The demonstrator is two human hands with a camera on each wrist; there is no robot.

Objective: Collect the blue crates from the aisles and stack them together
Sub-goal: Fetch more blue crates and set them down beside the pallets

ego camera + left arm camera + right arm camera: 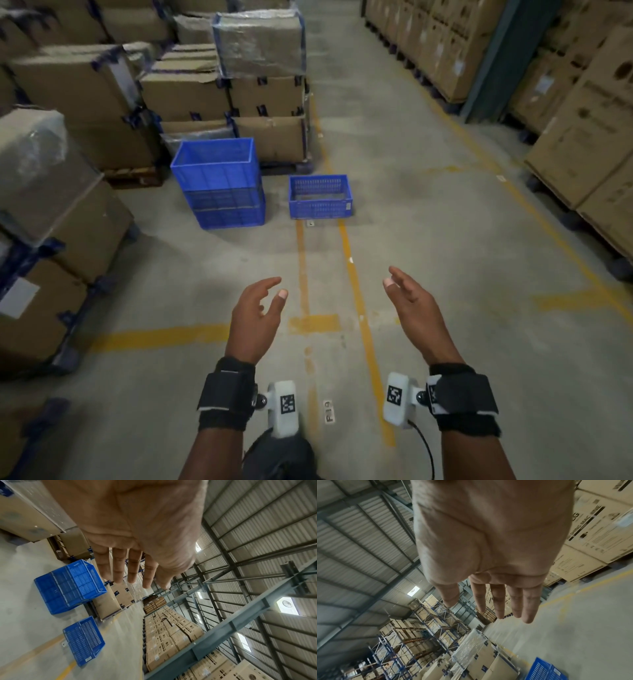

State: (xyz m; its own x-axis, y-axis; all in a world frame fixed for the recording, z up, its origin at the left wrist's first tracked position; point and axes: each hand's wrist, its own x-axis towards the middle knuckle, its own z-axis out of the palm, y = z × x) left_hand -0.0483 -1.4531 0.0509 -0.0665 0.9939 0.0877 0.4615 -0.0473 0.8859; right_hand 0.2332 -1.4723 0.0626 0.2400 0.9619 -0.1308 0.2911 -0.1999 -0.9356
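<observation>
A stack of blue crates [221,186] stands on the concrete floor by the cardboard boxes, also visible in the left wrist view as the stack [68,586]. To its right, apart from it, a single low blue crate [320,197] [84,641] sits on the floor; a blue crate corner [546,670] shows in the right wrist view. My left hand [263,305] and right hand [400,291] hover in front of me, well short of the crates, palms facing each other. Both are empty with straight fingers [118,569] [515,601].
Pallets of cardboard boxes [236,92] line the left side behind the crates. More boxes [582,137] and a steel column [493,61] run along the right. Yellow floor lines [356,308] mark the aisle. Tall racks [412,635] fill the background.
</observation>
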